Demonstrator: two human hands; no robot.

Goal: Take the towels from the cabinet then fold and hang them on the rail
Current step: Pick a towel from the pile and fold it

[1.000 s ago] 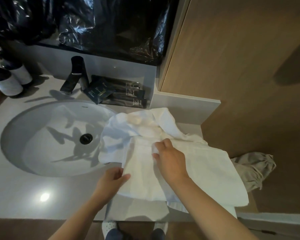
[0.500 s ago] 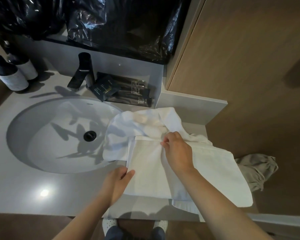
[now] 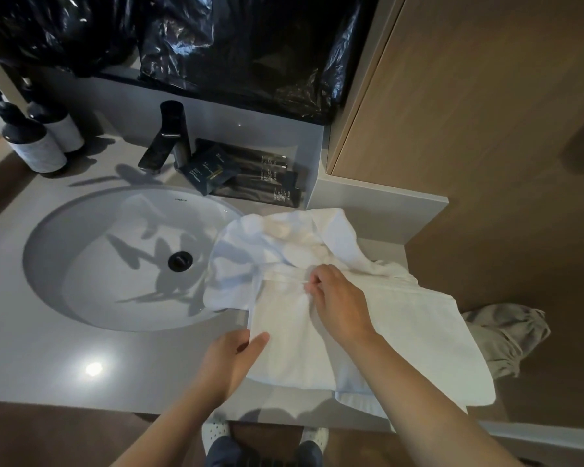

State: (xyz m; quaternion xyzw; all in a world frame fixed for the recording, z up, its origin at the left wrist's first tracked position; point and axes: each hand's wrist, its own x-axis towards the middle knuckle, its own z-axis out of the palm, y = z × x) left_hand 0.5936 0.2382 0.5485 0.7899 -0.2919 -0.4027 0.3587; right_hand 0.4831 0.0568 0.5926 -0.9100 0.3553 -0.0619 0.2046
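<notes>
The right grip (image 3: 338,305) pinches the towel (image 3: 418,335) at its far hem; the left grip (image 3: 231,362) holds its near left edge. The towel lies on the desk (image 3: 41,365), overlapping a crumpled towel (image 3: 267,241) that spills into the sink (image 3: 91,274).

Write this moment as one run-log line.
step: folding | left hand: grips towel edge | right hand: pinches towel hem | on: countertop

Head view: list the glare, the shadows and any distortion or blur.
In the head view, a light's reflection glares on the countertop left of the left hand; leaf-like shadows cross the sink basin; the black plastic sheet carries glossy highlights; wide-angle distortion slants the wooden panel; the right hand on the white towel looks slightly soft.
</notes>
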